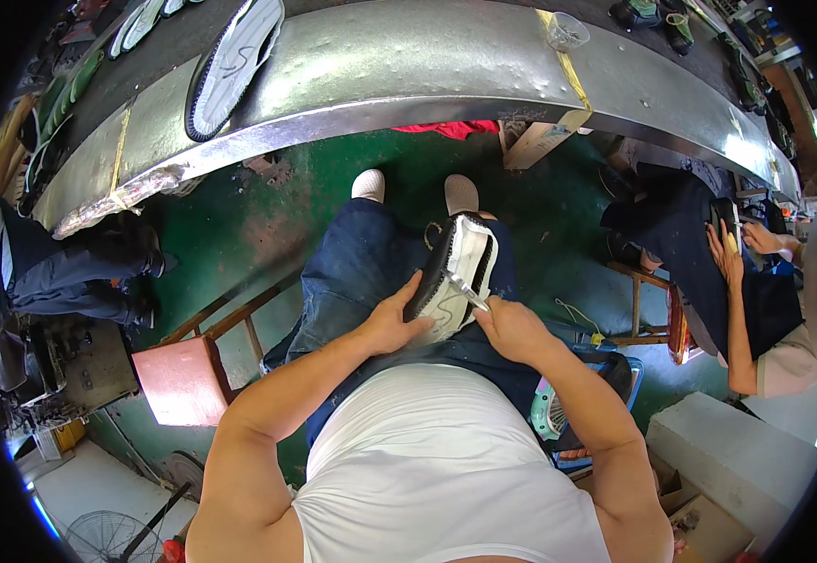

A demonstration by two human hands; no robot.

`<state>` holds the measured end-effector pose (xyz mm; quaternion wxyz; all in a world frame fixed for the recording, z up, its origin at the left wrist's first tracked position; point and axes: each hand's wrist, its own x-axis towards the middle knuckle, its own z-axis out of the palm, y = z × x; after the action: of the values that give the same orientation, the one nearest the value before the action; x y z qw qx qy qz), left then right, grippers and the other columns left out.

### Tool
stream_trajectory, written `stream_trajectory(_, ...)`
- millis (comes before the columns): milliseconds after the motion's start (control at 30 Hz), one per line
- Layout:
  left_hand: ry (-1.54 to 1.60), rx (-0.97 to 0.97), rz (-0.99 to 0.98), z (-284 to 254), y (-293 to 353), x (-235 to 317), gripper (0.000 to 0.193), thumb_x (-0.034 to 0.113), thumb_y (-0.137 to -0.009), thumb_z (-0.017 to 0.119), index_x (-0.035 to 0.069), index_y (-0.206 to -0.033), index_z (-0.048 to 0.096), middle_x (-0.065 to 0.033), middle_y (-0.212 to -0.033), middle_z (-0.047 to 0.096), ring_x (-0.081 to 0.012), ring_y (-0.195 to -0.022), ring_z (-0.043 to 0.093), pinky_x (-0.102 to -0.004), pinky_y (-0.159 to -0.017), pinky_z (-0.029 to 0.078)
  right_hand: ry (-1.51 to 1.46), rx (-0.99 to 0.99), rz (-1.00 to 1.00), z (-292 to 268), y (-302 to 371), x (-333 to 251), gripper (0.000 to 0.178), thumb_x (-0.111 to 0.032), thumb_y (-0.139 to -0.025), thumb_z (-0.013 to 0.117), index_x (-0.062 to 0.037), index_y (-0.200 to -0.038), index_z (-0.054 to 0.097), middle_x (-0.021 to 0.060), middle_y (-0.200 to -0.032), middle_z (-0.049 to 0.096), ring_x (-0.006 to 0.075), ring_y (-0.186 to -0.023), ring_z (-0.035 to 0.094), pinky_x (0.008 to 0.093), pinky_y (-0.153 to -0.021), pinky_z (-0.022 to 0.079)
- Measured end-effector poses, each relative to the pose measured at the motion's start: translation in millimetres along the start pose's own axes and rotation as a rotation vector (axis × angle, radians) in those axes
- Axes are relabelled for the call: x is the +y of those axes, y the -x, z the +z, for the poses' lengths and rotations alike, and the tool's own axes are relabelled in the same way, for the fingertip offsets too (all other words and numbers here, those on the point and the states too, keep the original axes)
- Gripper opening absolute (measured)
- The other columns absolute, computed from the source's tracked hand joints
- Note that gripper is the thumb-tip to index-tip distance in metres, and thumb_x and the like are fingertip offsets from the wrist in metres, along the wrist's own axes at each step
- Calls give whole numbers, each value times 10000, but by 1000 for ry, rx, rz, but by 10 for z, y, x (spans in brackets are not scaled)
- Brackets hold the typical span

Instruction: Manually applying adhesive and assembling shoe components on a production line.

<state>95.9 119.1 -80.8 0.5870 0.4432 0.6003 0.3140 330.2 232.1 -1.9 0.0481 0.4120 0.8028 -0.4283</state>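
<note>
- Black shoe point(434, 270) held above the lap, between the knees, its toe pointing away from the wearer; smooth dark side, white underside turned up, dark puckered stitching along the rim, a curved line drawn on the white.
- Left hand point(392, 319) clamped on the shoe's left side near the end closest to the body, thumb over the white face.
- Right hand point(511, 330) closed around a slim, shiny metal hand tool point(465, 289), which lies across the white underside; its exact kind is unclear.
- Blue denim trousers point(333, 272), creased, beneath the shoe.
- Bench point(408, 56) sheathed in dented, silvery sheet metal, its near edge curved by the lens.
- Second black shoe point(235, 70), white face up, by the bench's near edge, left of middle.
- Clear plastic cup point(568, 33) on the bench, beside a strip of yellow tape point(574, 80).
</note>
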Motion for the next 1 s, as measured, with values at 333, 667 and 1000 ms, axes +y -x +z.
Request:
stream_trajectory(333, -555, 82, 249, -627, 113, 1283, 818, 119, -739, 792, 39, -1430, 361, -265, -1210, 632, -417, -1093, 637, -434, -927, 524, -747, 230, 199, 52, 419, 523, 244, -137, -971, 591, 1, -1171, 569, 49, -862, 640, 127, -749, 619, 288, -696, 506)
stream_trajectory(667, -200, 125, 156, -557, -601, 2111, 545, 144, -774, 860, -37, -1199, 572, -92, -976, 687, -128, -848, 630, -309, -760, 532, -614, 224, 206, 50, 574, 449, 304, -129, -956, 596, -27, -1241, 568, 71, -904, 640, 186, -794, 639, 320, -757, 506)
stream_trajectory(1000, -80, 234, -132, -314, -22, 218, 224, 220, -940, 659, 10, -984, 723, -94, -765, 715, -170, -675, 676, -349, -639, 518, -152, -120, -51, -260, 430, 55, 455, -147, -920, 619, 48, -1320, 524, 265, -1193, 634, 415, -1108, 614, 420, -971, 477)
